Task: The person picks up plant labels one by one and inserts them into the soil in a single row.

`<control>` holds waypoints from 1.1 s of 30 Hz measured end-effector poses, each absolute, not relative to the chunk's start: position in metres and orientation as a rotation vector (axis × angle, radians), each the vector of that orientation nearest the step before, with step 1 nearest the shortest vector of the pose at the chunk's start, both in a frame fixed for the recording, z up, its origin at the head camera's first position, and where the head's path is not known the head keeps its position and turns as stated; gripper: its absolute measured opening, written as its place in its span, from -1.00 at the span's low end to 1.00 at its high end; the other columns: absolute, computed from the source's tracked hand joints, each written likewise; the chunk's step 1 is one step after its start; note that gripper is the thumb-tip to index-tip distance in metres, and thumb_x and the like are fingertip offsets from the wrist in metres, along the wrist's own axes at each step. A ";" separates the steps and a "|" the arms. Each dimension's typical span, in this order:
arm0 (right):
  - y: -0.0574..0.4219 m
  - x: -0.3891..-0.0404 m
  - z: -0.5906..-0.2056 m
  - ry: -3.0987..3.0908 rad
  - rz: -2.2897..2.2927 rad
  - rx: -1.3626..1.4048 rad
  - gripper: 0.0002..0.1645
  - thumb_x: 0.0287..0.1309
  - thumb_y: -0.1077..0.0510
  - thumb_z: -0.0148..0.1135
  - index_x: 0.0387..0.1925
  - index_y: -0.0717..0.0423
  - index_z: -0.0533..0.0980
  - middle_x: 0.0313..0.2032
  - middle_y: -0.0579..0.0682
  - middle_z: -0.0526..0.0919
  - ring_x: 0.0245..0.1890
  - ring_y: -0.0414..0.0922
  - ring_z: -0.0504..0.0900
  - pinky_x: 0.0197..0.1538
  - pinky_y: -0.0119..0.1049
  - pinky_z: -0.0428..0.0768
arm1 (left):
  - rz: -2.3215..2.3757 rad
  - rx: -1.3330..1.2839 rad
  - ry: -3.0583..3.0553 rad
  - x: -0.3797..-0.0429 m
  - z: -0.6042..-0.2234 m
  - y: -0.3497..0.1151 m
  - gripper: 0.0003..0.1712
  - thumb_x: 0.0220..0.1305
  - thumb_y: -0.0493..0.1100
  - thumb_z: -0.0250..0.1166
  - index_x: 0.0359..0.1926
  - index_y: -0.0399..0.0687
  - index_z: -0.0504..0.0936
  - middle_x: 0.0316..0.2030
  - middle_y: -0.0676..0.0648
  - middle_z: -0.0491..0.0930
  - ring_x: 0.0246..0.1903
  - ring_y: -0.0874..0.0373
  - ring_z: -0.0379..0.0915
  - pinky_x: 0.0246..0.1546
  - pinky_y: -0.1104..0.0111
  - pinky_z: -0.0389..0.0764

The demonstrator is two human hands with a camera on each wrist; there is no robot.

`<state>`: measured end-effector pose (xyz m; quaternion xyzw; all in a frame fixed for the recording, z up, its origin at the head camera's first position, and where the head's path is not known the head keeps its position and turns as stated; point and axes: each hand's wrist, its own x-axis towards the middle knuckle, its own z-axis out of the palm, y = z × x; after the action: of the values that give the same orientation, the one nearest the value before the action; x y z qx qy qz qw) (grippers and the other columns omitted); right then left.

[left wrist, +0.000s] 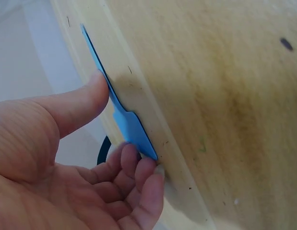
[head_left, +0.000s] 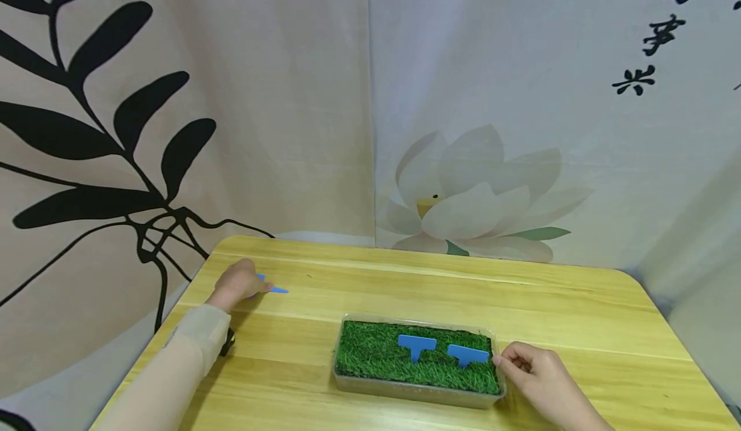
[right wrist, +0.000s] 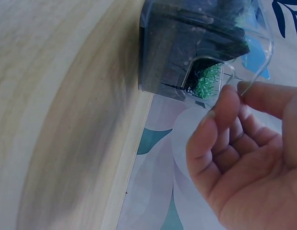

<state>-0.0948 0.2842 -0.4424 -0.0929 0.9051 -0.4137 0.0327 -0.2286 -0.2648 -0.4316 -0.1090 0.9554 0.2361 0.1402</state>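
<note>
At the table's far left corner, my left hand (head_left: 236, 283) holds a blue T-shaped plant label (left wrist: 132, 130) by its edges. In the left wrist view the thumb presses its stem while curled fingers touch the wide head. My right hand (head_left: 538, 376) pinches the right-end rim of a clear plastic box (head_left: 413, 392) between thumb and index finger, seen closely in the right wrist view. Green artificial grass (head_left: 370, 348) fills the box. Two blue plant labels stand in it, one label (head_left: 417, 342) near the middle and another label (head_left: 467, 354) nearer the right end.
A light wooden table (head_left: 301, 379) carries everything, its back edge close to a pale curtain (head_left: 289, 96). Black leaves, a lotus and dark characters are printed on that cloth. Dark bands (head_left: 228, 342) sit at my left wrist.
</note>
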 end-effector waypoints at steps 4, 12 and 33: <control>0.285 -0.095 -0.442 2.790 -1.268 -0.315 -0.74 0.43 0.12 0.33 -0.45 -0.03 0.56 -0.64 -0.23 0.39 -0.62 -0.34 0.30 -0.51 -0.38 0.36 | 0.715 -0.312 2.766 -0.229 -0.432 -0.264 -0.47 0.33 -0.08 0.48 -0.09 -0.44 0.42 -0.20 -0.31 0.48 -0.26 -0.14 0.39 -0.22 0.07 0.55; 0.286 -0.095 -0.443 2.812 -1.249 -0.354 -0.75 0.44 0.14 0.32 -0.44 -0.02 0.56 -0.62 -0.24 0.40 -0.61 -0.36 0.29 -0.52 -0.38 0.35 | 0.733 -0.279 2.792 -0.231 -0.431 -0.264 -0.38 0.29 -0.10 0.51 0.02 -0.54 0.42 -0.08 -0.44 0.52 -0.13 -0.25 0.47 -0.01 -0.13 0.58; 0.288 -0.097 -0.443 2.765 -1.225 -0.317 -0.78 0.46 0.09 0.30 -0.38 0.00 0.60 -0.58 -0.20 0.49 -0.60 -0.33 0.33 -0.50 -0.37 0.38 | 0.862 -0.415 2.834 -0.229 -0.437 -0.279 -0.55 0.25 -0.30 0.47 -0.10 -0.61 0.47 -0.33 -0.32 0.49 -0.36 -0.11 0.35 -0.27 0.13 0.53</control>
<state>-0.0967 0.2881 -0.4426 -0.1043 0.9081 -0.4024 0.0503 -0.2293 -0.2788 -0.4370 -0.1383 0.9448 0.2874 0.0751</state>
